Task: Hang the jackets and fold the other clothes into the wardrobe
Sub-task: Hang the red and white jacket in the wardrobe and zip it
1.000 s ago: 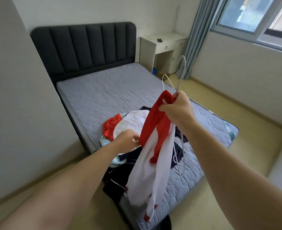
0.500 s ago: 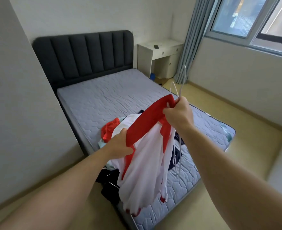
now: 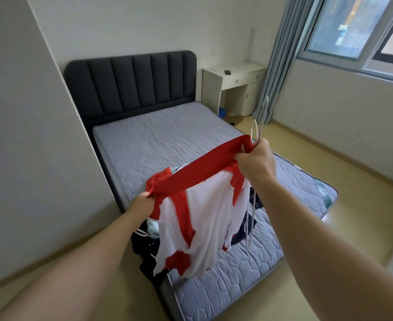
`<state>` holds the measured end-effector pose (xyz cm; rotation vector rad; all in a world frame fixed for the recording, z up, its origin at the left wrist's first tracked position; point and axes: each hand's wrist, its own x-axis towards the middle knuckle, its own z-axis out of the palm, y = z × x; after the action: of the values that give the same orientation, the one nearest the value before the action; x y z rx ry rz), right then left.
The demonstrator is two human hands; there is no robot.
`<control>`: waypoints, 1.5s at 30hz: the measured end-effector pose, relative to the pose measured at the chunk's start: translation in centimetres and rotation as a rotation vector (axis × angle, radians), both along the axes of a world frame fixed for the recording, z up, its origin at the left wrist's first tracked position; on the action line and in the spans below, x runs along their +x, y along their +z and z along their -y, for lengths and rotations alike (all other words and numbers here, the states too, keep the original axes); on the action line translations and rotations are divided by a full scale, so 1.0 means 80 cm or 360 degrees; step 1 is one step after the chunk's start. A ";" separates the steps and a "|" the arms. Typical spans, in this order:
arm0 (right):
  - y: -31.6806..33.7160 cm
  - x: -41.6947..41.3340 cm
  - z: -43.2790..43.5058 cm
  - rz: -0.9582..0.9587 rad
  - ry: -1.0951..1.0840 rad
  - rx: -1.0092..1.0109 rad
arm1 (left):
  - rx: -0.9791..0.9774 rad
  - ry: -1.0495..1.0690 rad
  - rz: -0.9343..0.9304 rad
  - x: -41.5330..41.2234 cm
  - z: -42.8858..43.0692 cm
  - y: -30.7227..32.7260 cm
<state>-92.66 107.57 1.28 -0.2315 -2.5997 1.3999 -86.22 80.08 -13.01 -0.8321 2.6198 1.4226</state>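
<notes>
1. Nearest the camera, the left hand [image 3: 142, 203] pinches the lower end of the red-and-white garment [image 3: 204, 205].
2. Beyond, the right hand [image 3: 256, 163] grips the upper end together with the white hanger [image 3: 259, 126]; the garment's long axis runs low-left to high-right.
3. Farthest, the clothes pile [image 3: 144, 244] lies on the bed [image 3: 167, 140].

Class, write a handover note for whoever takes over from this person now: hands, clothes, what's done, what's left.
Left hand: grips the red-and-white garment by one end of its red band.
Right hand: grips the other end, plus a white hanger.
Garment hangs spread above the bed; clothes pile lies at the bed's near edge.
Done: garment lifted, hanger in hand.
Left: hanger into garment, hang it, fold the pile. Wardrobe not in view.
</notes>
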 end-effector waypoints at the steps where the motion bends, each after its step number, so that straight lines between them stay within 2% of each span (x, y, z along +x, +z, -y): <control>1: -0.001 0.000 -0.005 0.0008 -0.0004 -0.0003 | 0.0172 0.0115 -0.0009 -0.001 -0.002 0.003; 5: -0.008 0.000 -0.018 0.0023 -0.0031 -0.0015 | 0.0731 0.0474 -0.0026 0.000 -0.018 0.018; 9: -0.014 -0.001 -0.031 0.0057 -0.0043 0.0015 | 0.1085 0.0341 -0.0084 0.000 -0.035 0.057; 17: -0.032 0.001 -0.048 0.0279 -0.0009 -0.0001 | 0.0915 -0.0149 -0.0381 -0.017 -0.064 0.155; 22: -0.044 0.009 -0.044 0.0420 0.0020 -0.0006 | 0.0775 -0.0087 -0.0460 -0.035 -0.079 0.177; 26: -0.053 0.013 -0.026 0.0388 0.0082 -0.0006 | 0.0752 -0.0092 -0.0506 -0.044 -0.090 0.174; 31: -0.064 0.020 -0.009 0.0244 0.0253 0.0103 | 0.0854 -0.0126 -0.0315 -0.041 -0.096 0.167; 34: -0.068 0.027 -0.005 0.0177 0.0246 0.0132 | 0.0744 -0.0217 -0.0160 -0.038 -0.092 0.155; 36: -0.072 0.031 -0.002 0.0180 0.0230 0.0040 | 0.0616 -0.0237 -0.0173 -0.038 -0.089 0.142; 41: -0.078 0.039 0.003 0.0200 0.0269 0.0038 | 0.0070 -0.0195 -0.0266 -0.036 -0.076 0.118; 45: -0.082 0.043 0.004 0.0187 0.0301 0.0030 | -0.0518 -0.0185 -0.0230 -0.044 -0.051 0.089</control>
<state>-89.21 107.28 -5.26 -0.0683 -2.7929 1.4618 -89.72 84.17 -5.92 -0.6056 3.0052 1.0828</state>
